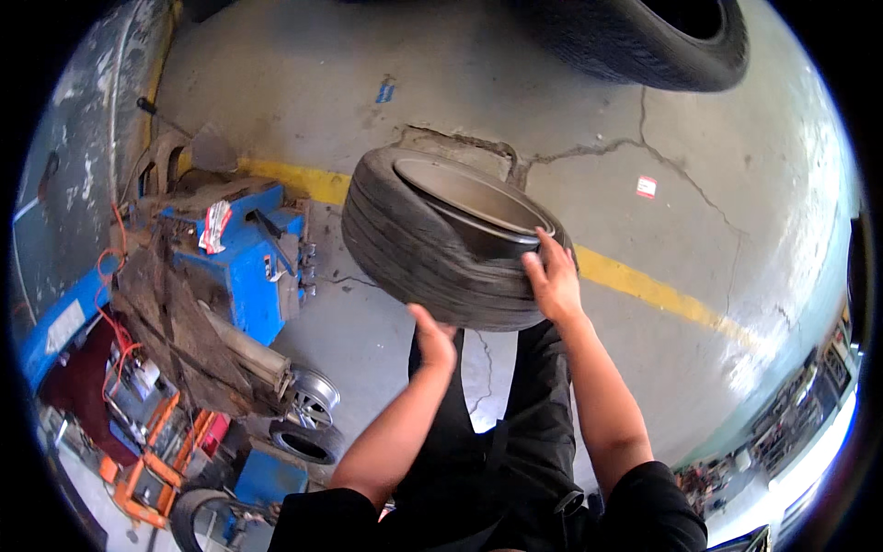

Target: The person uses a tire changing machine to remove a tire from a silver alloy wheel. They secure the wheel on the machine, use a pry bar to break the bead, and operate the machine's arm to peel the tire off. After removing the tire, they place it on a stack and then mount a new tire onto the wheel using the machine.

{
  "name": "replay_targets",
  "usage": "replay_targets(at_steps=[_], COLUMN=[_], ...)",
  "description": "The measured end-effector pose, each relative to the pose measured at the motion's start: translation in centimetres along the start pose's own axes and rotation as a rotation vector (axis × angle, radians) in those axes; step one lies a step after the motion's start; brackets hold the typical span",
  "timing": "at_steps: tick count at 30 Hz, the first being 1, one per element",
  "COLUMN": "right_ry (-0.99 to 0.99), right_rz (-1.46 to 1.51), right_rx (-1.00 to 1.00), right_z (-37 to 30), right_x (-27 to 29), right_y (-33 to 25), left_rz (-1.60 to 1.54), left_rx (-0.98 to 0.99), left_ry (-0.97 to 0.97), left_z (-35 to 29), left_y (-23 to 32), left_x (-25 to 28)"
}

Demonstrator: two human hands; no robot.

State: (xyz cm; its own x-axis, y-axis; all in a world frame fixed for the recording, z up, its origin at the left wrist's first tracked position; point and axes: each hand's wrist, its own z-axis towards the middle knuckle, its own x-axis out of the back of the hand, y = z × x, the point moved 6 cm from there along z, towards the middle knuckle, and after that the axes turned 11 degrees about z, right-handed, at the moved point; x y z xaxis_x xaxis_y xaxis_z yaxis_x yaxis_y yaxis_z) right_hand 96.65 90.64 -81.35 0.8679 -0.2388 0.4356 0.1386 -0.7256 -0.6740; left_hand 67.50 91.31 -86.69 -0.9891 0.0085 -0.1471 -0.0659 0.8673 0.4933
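A black tire (pixel 432 244) mounted on a grey metal rim (pixel 478 193) is tilted in front of me, its rim side facing up and away. The sidewall bulges away from the rim at the near side, leaving a dark gap. My right hand (pixel 556 283) grips the tire at its right edge, thumb and fingertips on the sidewall beside the rim lip. At the lower front of the tread is my left hand (pixel 434 340), thumb raised and close to the rubber. Its other fingers are blurred and partly hidden, so their hold cannot be made out.
A blue machine (pixel 244 267) stands on the left, with a red-and-white glove (pixel 215 227) on top. Beside it lie a silver alloy wheel (pixel 315 397) and a small tire (pixel 305 443). Another large tire (pixel 644 46) is at the far side. A yellow line (pixel 653 290) crosses the cracked floor.
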Motion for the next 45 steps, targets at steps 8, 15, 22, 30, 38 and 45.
replay_targets(at_steps=[8, 15, 22, 30, 38, 45], right_ry=[0.705, 0.599, 0.700, 0.832, 1.037, 1.088], right_rz=[1.215, 2.094, 2.311, 2.432, 2.527, 2.541], right_rx=[-0.751, -0.697, -0.584, -0.482, -0.555, -0.294], right_z=[-19.2, -20.4, -22.9, -28.9, -34.3, -34.2], right_x=[3.4, -1.1, 8.6, 16.9, 18.8, 25.9], right_y=[12.8, 19.6, 26.8, 37.6, 40.5, 33.9], left_rz=[1.197, 1.787, 1.936, 2.173, 2.273, 2.289], left_rx=[-0.181, -0.969, -0.635, 0.033, 0.081, -0.143], left_ry=[-0.996, -0.765, -1.073, -1.330, -1.286, -1.204], left_z=[-11.6, 1.7, -7.2, -12.6, -19.6, -24.9], left_y=[5.2, 4.2, -11.7, -27.3, -32.7, -27.7], left_x=[-16.2, -27.1, -43.4, -51.3, -51.5, -52.6])
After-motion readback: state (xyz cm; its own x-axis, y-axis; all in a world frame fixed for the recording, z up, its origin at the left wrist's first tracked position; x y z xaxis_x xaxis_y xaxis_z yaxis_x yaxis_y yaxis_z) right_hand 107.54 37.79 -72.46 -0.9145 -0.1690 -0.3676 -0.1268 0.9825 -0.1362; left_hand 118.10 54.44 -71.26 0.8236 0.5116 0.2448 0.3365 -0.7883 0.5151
